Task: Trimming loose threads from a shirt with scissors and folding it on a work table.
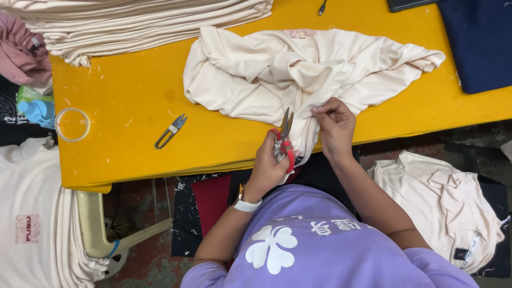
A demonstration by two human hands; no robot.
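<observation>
Trimming a cream shirt on the yellow tabletop (138, 96).

The shirt (298, 69) lies crumpled mid-tabletop, soft and light; I judge it best pinched at the hem. My right hand (333, 125) pinches its edge; my left hand (272, 162) grips red-handled snips (284, 140). A pink label (301, 33) sits at its collar. Spare snips (170, 130) lie apart.

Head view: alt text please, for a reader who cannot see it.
A person's left hand holds red-handled thread snips at a cream garment that the right hand pinches, on a yellow table. A second pair of snips and a tape ring lie to the left.
</observation>
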